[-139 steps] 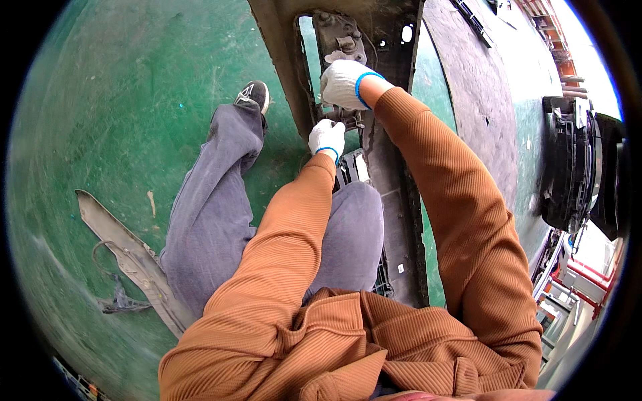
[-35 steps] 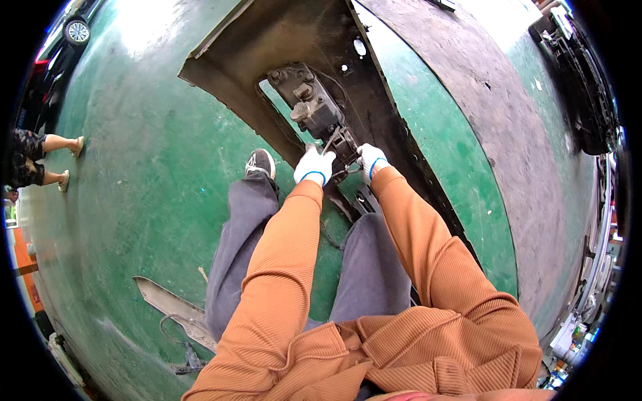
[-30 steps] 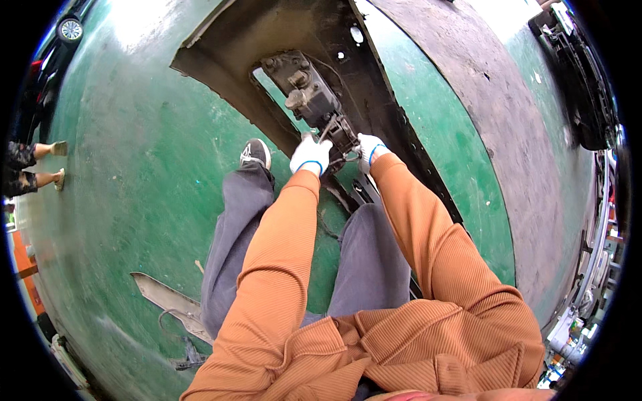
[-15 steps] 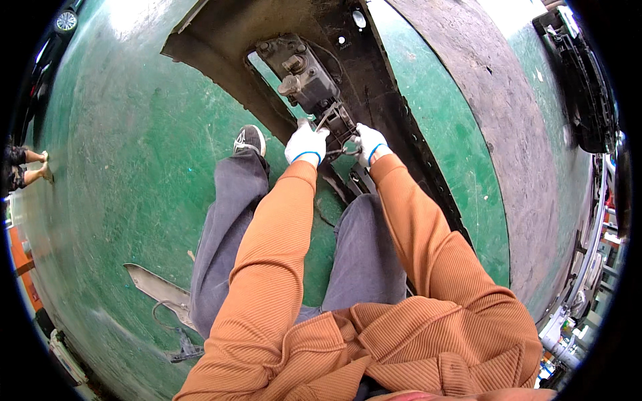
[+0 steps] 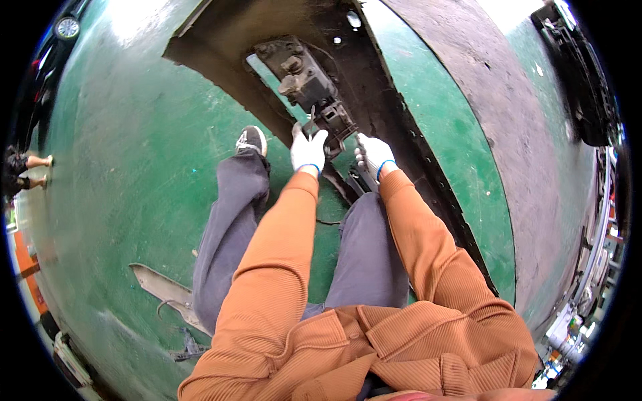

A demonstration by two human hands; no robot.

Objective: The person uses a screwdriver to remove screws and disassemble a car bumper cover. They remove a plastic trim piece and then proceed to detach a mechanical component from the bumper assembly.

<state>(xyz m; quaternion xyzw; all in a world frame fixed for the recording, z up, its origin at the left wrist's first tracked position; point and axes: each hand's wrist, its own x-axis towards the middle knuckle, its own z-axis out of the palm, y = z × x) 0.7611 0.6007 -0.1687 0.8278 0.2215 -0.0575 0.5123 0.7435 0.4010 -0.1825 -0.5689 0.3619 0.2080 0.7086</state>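
A dirty headlamp-like housing with round caps on its back lies in the opening of a large dark car body panel. At its near end sits a black bracket-like part. My left hand, in a white glove, pinches a slim metal tool whose end points at this part; its exact kind is unclear. To the right, my gloved right hand has curled fingers just off the black part. Whatever those fingers hold, if anything, is hidden. Below, a dark strip reaches toward my right knee.
A long, pale, torn piece and a small dark bracket lie on the green floor at left. Another person's legs show at the far left, below a dark car. Black car parts stand at the right.
My right hand has come off the black part and shifted slightly right. My left hand has turned, and the slim tool now stands more upright and further left.
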